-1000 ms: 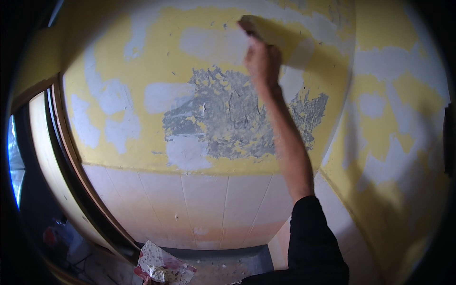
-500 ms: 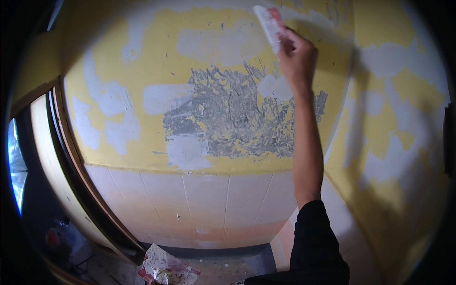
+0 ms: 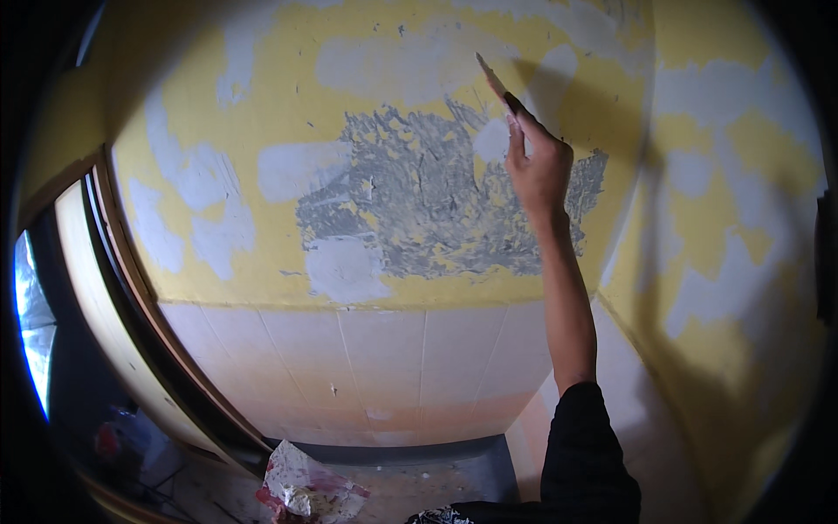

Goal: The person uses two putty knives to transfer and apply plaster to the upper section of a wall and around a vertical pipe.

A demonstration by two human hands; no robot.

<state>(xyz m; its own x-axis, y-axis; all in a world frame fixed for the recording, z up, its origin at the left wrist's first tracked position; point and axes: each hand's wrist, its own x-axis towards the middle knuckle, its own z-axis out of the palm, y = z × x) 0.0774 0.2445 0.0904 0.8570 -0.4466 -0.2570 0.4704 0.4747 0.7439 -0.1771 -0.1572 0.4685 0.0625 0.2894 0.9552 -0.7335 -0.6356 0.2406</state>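
My right hand (image 3: pixel 539 170) is raised in front of the wall, its fingers closed round a putty scraper (image 3: pixel 495 81). The scraper shows nearly edge-on, its thin blade slanting up to the left. Behind the hand, the yellow wall (image 3: pixel 288 113) carries pale filler patches and a broad rough grey patch (image 3: pixel 428 201). At the lower edge is a flat white and red board (image 3: pixel 305 480) with a lump of whitish putty (image 3: pixel 298 500) on it. My left hand does not show, so what supports the board is hidden.
Below the yellow area runs pale pink panelling (image 3: pixel 375 349), with a dark-rimmed ledge (image 3: pixel 436 476) at its foot. On the left stands a wooden door frame (image 3: pixel 113 323). A second patched yellow wall (image 3: pixel 733 201) meets this one at a corner on the right.
My right hand has come down with the scraper, whose broad face has turned to nearly edge-on. A pale filler patch beside the hand now shows. The board has hardly moved.
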